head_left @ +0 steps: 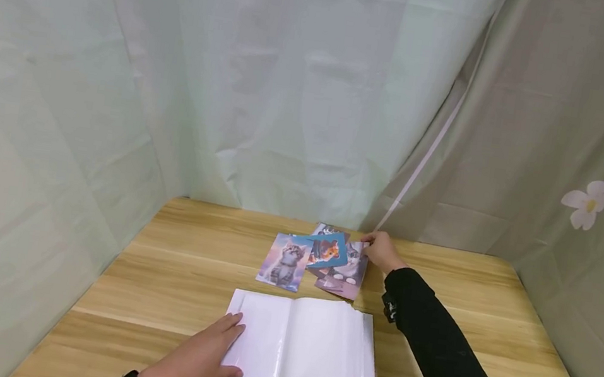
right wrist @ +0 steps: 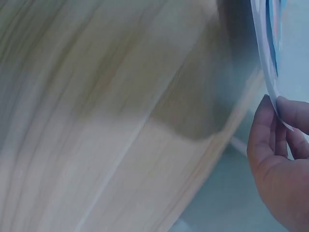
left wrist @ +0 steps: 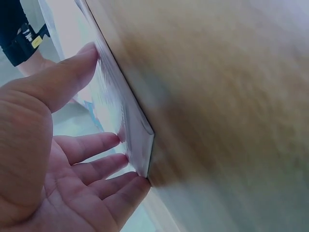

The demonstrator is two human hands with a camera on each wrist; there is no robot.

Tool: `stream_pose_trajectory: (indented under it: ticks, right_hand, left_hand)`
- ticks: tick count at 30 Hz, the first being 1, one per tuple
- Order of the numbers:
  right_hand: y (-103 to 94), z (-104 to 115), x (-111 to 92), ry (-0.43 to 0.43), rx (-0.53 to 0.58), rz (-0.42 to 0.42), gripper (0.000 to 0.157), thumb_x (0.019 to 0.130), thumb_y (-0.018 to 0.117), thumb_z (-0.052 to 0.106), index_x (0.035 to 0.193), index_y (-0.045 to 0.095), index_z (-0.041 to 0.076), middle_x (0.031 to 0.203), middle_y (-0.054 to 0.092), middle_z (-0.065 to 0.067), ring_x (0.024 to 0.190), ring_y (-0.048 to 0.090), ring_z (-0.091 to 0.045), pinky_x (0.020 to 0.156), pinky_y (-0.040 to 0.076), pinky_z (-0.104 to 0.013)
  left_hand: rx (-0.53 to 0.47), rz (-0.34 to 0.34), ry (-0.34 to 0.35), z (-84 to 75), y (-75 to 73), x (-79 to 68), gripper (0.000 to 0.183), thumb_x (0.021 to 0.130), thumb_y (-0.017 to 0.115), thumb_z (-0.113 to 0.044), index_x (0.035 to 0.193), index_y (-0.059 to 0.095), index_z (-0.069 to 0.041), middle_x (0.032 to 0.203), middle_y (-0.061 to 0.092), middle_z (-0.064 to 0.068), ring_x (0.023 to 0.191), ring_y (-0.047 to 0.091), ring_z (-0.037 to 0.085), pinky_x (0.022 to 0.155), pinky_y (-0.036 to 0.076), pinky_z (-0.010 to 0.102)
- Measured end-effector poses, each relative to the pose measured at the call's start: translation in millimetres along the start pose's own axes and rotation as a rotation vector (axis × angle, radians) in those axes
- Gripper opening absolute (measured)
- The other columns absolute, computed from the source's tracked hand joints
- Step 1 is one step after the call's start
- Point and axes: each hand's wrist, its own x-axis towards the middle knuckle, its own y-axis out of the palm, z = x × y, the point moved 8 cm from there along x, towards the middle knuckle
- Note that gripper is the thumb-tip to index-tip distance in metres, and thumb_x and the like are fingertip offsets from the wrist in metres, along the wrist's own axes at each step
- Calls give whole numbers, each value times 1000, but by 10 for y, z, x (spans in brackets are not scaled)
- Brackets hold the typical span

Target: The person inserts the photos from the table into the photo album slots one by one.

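Observation:
An open photo album with clear-sleeved white pages lies on the wooden table. My left hand rests at its left edge; in the left wrist view, the thumb touches the page and the other fingertips sit at the border. Behind the album, my right hand pinches the upper right corner of a photo card with a grey-and-white cat. In the right wrist view that card is bent upward between thumb and fingers. An orange-animal card with a blue border overlaps it.
A kitten card with a pink-and-blue sky lies left of the overlapping cards. Another card peeks out behind them. Pale curtains hang along the table's back edge and sides. The wooden tabletop extends around the album.

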Motion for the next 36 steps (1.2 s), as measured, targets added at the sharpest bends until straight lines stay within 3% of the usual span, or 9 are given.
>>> stream_pose_trajectory:
  ticks: [7,12,17,23,28,32,36]
  right_hand:
    - [-336,9,-167,-8,-17,-28,21,87,62,-5,106,70,-9,102,63,-23,86,53,-29,67,48,-30]
    - [-459,88,-232,-18,-22,-29,22,90,59,-3,109,70,-8,100,63,-21,86,56,-28,67,49,-29]
    - [-621,299,-260,-58,-15,-39,19,94,59,-1,109,69,-7,97,62,-18,82,55,-25,64,48,-27]
    - [-790,663,-311,-121,-11,-66,18,95,61,2,110,69,-4,101,62,-17,89,56,-27,67,49,-28]
    - [-621,892,-314,-103,132,-36,17,96,63,2,111,66,-3,99,60,-15,85,58,-24,68,53,-30]
    - [-281,979,-280,-44,369,32,12,95,61,-4,107,61,-6,91,59,-11,75,59,-17,68,57,-29]
    - [83,1007,-268,62,566,100,9,96,57,-7,105,58,-5,89,59,-9,74,60,-16,78,59,-37]
  left_hand:
    - [-25,16,-39,6,10,12,82,79,84,-40,137,53,10,150,41,28,138,41,45,110,36,57]
    - [-25,13,-48,19,7,-2,83,77,86,-39,136,53,10,150,41,29,137,41,45,110,36,56]
    - [-48,20,-49,17,5,33,84,76,87,-35,137,52,10,151,37,30,139,37,46,111,34,57]
    - [-43,52,-4,-32,-14,185,91,69,92,-29,140,50,9,155,33,30,143,31,48,113,32,57]
    - [-28,117,17,-31,-23,250,101,64,94,-34,143,47,7,156,30,30,143,30,48,113,32,57]
    - [-39,151,13,-12,-13,250,102,63,94,-37,144,48,6,156,31,29,143,31,47,112,33,57]
    - [-36,150,13,-5,-14,247,101,64,93,-39,144,48,5,156,33,29,143,32,46,112,34,57]
